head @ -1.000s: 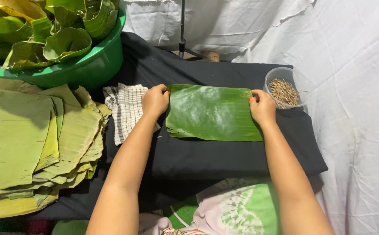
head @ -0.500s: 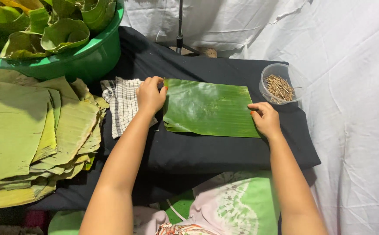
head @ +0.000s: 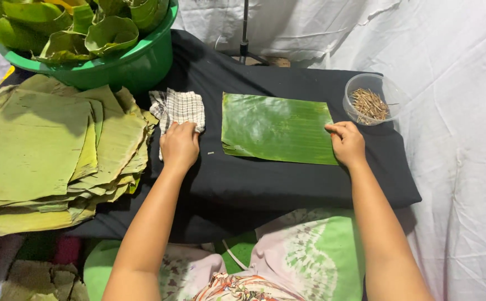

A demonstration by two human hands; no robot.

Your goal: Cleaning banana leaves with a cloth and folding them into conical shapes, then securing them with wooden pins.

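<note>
Since half a second ago our left hand [head: 179, 146] has slid off the banana leaf [head: 276, 128] and now rests curled on the checkered cloth [head: 178, 107] just to its left, fingers closing on the near edge. Our right hand [head: 347, 143] presses loosely on the leaf's near right corner, holding nothing, seemingly to keep it flat on the black cloth-covered table [head: 287, 184], near the clear cup of sticks [head: 369, 100].

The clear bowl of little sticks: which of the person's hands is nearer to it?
The right hand. It rests on the banana leaf's right edge, just below the clear bowl of sticks. The left hand is far across, on the checkered cloth.
</note>
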